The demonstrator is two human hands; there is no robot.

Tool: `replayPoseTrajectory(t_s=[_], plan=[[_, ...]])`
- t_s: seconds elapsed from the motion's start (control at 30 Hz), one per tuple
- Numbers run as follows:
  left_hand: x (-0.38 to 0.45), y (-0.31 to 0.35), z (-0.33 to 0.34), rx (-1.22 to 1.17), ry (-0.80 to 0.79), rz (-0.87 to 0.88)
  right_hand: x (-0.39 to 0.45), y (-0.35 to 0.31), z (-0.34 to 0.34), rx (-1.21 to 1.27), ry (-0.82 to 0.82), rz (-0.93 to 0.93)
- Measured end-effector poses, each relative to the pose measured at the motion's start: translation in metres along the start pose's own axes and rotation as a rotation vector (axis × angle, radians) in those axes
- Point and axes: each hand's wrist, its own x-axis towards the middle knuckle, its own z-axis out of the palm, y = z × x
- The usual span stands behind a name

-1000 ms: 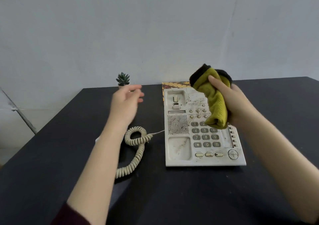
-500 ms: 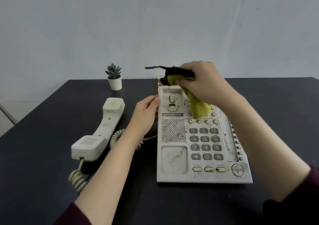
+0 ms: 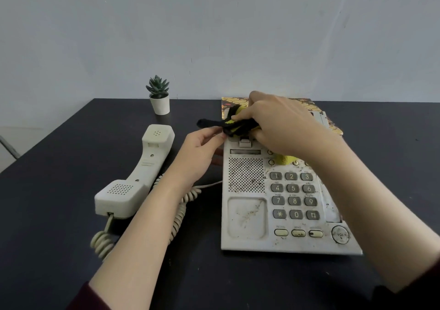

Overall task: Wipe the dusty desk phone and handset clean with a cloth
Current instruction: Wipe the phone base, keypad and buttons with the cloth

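Desk phone (image 3: 283,200) lies flat on the dark table (image 3: 59,167), right of centre, its near edge toward the person. Its off-white casing is speckled with brown grime: streaks and flecks lie in the empty lower cradle recess at its near left, specks dot the strip below the grey number keys, and the perforated speaker grille looks dirty. A volume dial sits at its near right corner.

Left of the phone, the handset (image 3: 135,176) lies on the table, angled from near left to far right, perforated ends upward. Its cream coiled cord (image 3: 176,217) bunches at the near end of the handset and runs under the left forearm toward the phone's left side.

Farther back, the left hand (image 3: 197,152) hovers beside the phone's far left corner, thumb and fingertips pinching a black edge of the cloth (image 3: 228,125). The right hand (image 3: 283,124) is above the phone's far end, fingers curled round the yellow and black cloth; a yellow fold hangs below the palm onto the small upper buttons.

Behind the phone a patterned book (image 3: 331,121) lies under its far end. At the far left a small succulent (image 3: 159,95) stands in a white pot near the wall.
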Motion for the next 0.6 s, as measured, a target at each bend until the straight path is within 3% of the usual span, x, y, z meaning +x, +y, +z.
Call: replayPoseTrajectory(t_s=[0.3,0.5,0.6], plan=[[0.001,0.0,-0.003,-0.009,-0.063,0.012,-0.004,0.019,-0.016,0.337,-0.2,-0.08],[0.0,0.0,-0.005,0.009,-0.07,-0.011,-0.003,0.038,-0.022,0.45,0.147,0.108],[0.0,-0.001,-0.006,0.009,-0.068,-0.02,0.001,0.025,-0.008,0.35,0.118,0.083]])
